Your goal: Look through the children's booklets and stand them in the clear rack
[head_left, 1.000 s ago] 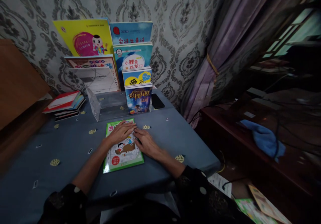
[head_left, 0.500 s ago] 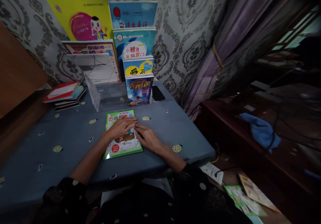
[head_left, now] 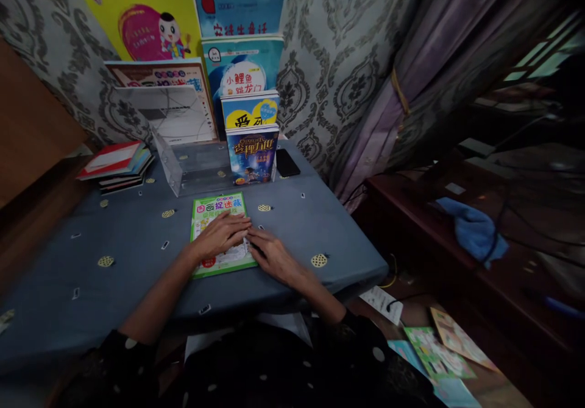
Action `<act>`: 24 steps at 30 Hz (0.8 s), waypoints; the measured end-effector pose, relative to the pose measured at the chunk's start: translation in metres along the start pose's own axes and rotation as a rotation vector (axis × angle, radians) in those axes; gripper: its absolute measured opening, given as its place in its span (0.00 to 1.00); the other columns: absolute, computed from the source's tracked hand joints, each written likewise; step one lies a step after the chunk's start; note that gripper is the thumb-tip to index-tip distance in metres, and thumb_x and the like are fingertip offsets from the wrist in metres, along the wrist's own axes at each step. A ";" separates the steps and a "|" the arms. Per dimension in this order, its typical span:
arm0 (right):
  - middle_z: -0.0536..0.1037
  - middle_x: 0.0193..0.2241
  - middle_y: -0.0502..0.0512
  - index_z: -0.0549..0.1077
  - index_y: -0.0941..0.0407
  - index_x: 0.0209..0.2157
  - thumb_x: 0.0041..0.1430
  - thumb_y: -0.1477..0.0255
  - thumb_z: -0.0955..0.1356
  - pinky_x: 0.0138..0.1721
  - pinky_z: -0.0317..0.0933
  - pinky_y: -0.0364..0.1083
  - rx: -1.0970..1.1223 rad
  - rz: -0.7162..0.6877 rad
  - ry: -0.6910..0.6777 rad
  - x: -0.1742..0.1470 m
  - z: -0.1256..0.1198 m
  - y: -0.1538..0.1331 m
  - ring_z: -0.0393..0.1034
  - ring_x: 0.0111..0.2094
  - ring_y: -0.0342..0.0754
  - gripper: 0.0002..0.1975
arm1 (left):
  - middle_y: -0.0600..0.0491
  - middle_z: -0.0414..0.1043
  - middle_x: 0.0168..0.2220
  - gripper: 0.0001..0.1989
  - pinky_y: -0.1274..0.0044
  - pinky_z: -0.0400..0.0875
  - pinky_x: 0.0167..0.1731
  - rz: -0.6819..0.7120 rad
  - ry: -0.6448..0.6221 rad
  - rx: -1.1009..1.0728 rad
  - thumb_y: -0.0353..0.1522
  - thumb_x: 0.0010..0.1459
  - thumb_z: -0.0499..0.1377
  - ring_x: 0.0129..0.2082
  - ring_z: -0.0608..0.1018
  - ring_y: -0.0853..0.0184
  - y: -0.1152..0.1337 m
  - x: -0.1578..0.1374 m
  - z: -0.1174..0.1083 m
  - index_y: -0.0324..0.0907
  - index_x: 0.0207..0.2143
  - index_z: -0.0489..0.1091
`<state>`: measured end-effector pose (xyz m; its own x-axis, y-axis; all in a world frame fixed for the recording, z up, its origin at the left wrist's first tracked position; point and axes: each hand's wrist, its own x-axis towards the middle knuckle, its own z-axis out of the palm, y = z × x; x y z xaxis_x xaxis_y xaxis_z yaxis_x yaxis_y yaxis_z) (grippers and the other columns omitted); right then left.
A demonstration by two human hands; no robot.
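A green-bordered picture book (head_left: 231,262) lies flat near the front edge of the table, its cover facing up. My left hand (head_left: 222,235) rests palm down across the middle of that cover, fingers stretched out to the right. At the book's right edge lies my right hand (head_left: 271,254), its fingers extended and pointing left. The fingertips of both hands meet near the right side of the book. Neither hand grips anything. Part of the cover picture is hidden under the hands.
Behind the book stands a clear acrylic rack (head_left: 171,163) with several upright books, a dark blue one (head_left: 253,155) in front. A black phone (head_left: 287,162) lies beside it. Stacked books (head_left: 119,163) sit at the left. Booklets (head_left: 439,352) lie low at the right, below the tabletop.
My left hand has slid slightly toward me over the cover, uncovering more of the title. The whole view has shifted a little. My right hand stays at the book's right edge.
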<state>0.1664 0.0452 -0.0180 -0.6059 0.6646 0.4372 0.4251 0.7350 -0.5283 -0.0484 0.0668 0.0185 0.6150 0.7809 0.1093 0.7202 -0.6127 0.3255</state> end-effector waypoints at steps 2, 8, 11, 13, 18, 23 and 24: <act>0.74 0.56 0.67 0.73 0.60 0.55 0.66 0.75 0.65 0.61 0.64 0.56 -0.002 -0.005 0.000 -0.005 -0.001 -0.003 0.68 0.60 0.54 0.17 | 0.50 0.69 0.62 0.24 0.60 0.51 0.67 0.014 -0.003 0.011 0.44 0.72 0.43 0.65 0.66 0.62 0.005 -0.004 0.000 0.46 0.61 0.68; 0.74 0.57 0.66 0.72 0.60 0.56 0.66 0.75 0.64 0.60 0.65 0.56 0.016 -0.002 -0.010 -0.019 -0.008 -0.017 0.68 0.60 0.53 0.18 | 0.49 0.67 0.63 0.24 0.58 0.47 0.67 0.039 -0.003 0.025 0.44 0.72 0.43 0.66 0.65 0.61 0.018 -0.017 0.006 0.46 0.63 0.65; 0.74 0.57 0.65 0.73 0.58 0.56 0.66 0.75 0.64 0.60 0.65 0.56 0.029 0.001 0.000 -0.029 -0.008 -0.024 0.67 0.61 0.54 0.18 | 0.50 0.66 0.64 0.24 0.59 0.48 0.67 0.044 0.007 0.030 0.44 0.72 0.43 0.66 0.65 0.61 0.026 -0.025 0.010 0.48 0.64 0.62; 0.74 0.57 0.65 0.73 0.57 0.56 0.66 0.74 0.64 0.60 0.65 0.57 0.032 -0.001 0.015 -0.037 -0.007 -0.028 0.67 0.60 0.54 0.18 | 0.50 0.66 0.64 0.25 0.59 0.48 0.67 0.049 0.009 0.034 0.45 0.72 0.43 0.66 0.65 0.62 0.032 -0.032 0.013 0.48 0.65 0.61; 0.76 0.55 0.65 0.74 0.58 0.55 0.67 0.75 0.63 0.60 0.65 0.59 0.020 -0.018 0.055 -0.057 -0.006 -0.038 0.69 0.59 0.54 0.18 | 0.49 0.66 0.64 0.26 0.59 0.47 0.68 0.063 0.032 0.077 0.46 0.72 0.43 0.66 0.65 0.62 0.054 -0.048 0.018 0.47 0.65 0.60; 0.77 0.54 0.63 0.74 0.56 0.55 0.66 0.77 0.63 0.61 0.65 0.59 0.034 -0.040 0.088 -0.069 -0.005 -0.043 0.71 0.58 0.53 0.18 | 0.47 0.65 0.65 0.27 0.57 0.45 0.69 0.058 0.085 0.123 0.46 0.71 0.44 0.66 0.65 0.60 0.071 -0.062 0.029 0.45 0.67 0.57; 0.77 0.54 0.63 0.74 0.56 0.55 0.66 0.77 0.63 0.61 0.65 0.59 0.037 -0.045 0.090 -0.070 -0.005 -0.043 0.71 0.58 0.53 0.18 | 0.46 0.64 0.65 0.27 0.57 0.45 0.69 0.046 0.093 0.130 0.45 0.71 0.44 0.66 0.64 0.60 0.073 -0.064 0.031 0.45 0.67 0.57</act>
<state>0.1938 -0.0326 -0.0223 -0.5606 0.6413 0.5240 0.3727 0.7604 -0.5319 -0.0248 -0.0320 0.0060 0.6205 0.7556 0.2101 0.7309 -0.6543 0.1944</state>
